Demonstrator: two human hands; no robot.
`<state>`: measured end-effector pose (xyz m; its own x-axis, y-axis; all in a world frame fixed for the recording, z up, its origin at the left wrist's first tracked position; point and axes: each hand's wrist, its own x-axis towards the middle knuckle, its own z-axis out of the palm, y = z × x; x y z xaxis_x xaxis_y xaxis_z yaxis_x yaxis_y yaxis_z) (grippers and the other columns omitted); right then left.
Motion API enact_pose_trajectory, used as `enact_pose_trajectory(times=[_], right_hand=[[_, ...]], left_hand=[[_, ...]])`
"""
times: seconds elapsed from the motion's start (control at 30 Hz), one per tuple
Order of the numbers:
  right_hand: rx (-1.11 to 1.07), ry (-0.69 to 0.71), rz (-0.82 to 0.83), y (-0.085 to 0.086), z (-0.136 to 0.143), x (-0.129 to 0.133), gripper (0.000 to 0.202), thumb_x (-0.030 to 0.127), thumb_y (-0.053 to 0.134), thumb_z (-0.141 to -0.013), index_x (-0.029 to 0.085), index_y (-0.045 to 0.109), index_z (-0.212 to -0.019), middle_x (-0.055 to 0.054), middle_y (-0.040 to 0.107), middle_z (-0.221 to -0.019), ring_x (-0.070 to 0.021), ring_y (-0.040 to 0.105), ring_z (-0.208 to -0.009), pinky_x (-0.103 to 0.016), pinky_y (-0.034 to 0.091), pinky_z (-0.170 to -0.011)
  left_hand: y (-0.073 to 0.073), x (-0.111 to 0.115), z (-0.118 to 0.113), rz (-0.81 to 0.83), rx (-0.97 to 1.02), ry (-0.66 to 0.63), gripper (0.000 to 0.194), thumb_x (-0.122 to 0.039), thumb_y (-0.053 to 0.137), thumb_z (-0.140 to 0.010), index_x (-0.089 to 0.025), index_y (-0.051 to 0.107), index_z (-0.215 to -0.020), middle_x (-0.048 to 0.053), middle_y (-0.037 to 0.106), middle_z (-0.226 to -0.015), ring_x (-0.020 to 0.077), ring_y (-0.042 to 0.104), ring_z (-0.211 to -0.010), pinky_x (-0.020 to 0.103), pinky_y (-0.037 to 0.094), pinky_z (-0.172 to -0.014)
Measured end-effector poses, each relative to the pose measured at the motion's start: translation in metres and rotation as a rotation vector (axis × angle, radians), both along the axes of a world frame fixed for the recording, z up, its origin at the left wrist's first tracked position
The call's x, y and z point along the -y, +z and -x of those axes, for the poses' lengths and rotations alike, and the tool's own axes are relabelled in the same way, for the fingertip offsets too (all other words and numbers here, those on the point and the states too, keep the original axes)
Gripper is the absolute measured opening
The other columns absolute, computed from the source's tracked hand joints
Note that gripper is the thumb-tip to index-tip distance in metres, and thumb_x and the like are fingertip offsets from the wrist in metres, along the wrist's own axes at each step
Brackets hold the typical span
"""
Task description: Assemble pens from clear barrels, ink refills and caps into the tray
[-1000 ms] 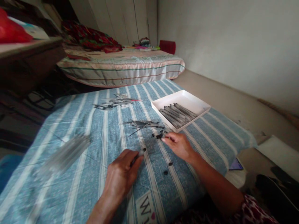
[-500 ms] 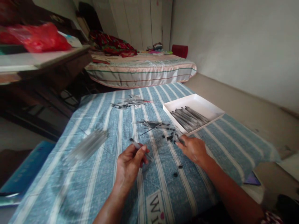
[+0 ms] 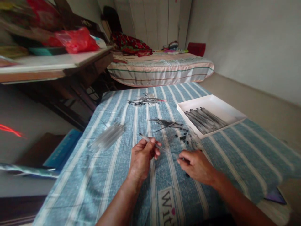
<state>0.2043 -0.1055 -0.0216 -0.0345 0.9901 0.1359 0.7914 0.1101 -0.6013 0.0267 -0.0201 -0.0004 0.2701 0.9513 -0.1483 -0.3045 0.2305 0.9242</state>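
My left hand [image 3: 142, 158] pinches a slim clear pen barrel [image 3: 144, 137] with a black end pointing up and left. Level with the barrel's other end, my right hand [image 3: 198, 165] is closed, thumb against fingers; whatever small thing it holds is too blurred to make out. Just beyond it lie several small black plugs [image 3: 183, 138] in a loose group. Behind these is a pile of thin dark pen refills [image 3: 168, 123]. To the left, a bundle of clear barrels [image 3: 109, 136] rests on the striped cloth [image 3: 117, 175]. A shallow white box [image 3: 231, 113] at the right contains several pens [image 3: 204, 121] with dark ends.
Farther back on the cloth is another pile of thin parts [image 3: 147, 101]. A side table [image 3: 70, 61] with a red plastic bag [image 3: 78, 40] stands at the left. Beyond the cloth is a bed [image 3: 162, 70]. A blue box [image 3: 63, 150] sits low at the left.
My right hand has left the black plugs beside the white box and come nearer to me, close to the barrel's end. My left hand still holds the barrel. The view has shifted left.
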Motion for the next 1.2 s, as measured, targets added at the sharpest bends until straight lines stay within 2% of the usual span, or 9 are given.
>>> enact_pose_trajectory(times=[0.2,0.73,1.03,1.2], right_hand=[[-0.066,0.031,0.026,0.005,0.015,-0.005,0.021,0.025,0.05,-0.08,0.019,0.057,-0.061,0.006,0.041,-0.047,-0.0082,0.034,-0.043,-0.02,0.025,-0.047],[-0.062,0.093,-0.036,0.007,0.02,-0.009,0.019,0.022,0.05,-0.078,0.019,0.053,-0.059,0.006,0.042,-0.047,-0.008,0.034,-0.043,-0.02,0.026,-0.047],[-0.231,0.026,-0.139,-0.001,0.03,-0.004,0.02,0.025,0.043,-0.086,0.019,0.055,-0.072,0.005,0.045,-0.051,-0.0088,0.04,-0.044,-0.02,0.032,-0.048],[-0.231,-0.03,-0.204,-0.002,0.04,-0.004,0.02,0.022,0.041,-0.087,0.02,0.053,-0.072,0.004,0.047,-0.05,-0.0091,0.042,-0.043,-0.02,0.033,-0.047]], left_hand=[[-0.004,0.0,0.0,0.016,0.022,-0.031,0.018,-0.029,0.069,-0.074,-0.013,0.06,-0.074,0.003,0.069,-0.07,0.0065,0.052,-0.043,0.018,0.038,-0.039],[-0.002,0.003,-0.002,0.029,-0.033,-0.071,0.02,-0.031,0.07,-0.072,-0.013,0.062,-0.068,0.001,0.067,-0.064,0.0062,0.05,-0.039,0.018,0.038,-0.037],[0.002,0.003,-0.002,0.099,0.013,-0.043,0.022,-0.031,0.071,-0.07,-0.012,0.059,-0.067,0.004,0.069,-0.062,0.0087,0.054,-0.038,0.019,0.042,-0.036],[-0.002,0.004,-0.004,0.101,0.019,0.001,0.02,-0.028,0.07,-0.07,-0.012,0.059,-0.068,0.003,0.069,-0.06,0.0088,0.053,-0.035,0.02,0.044,-0.036]])
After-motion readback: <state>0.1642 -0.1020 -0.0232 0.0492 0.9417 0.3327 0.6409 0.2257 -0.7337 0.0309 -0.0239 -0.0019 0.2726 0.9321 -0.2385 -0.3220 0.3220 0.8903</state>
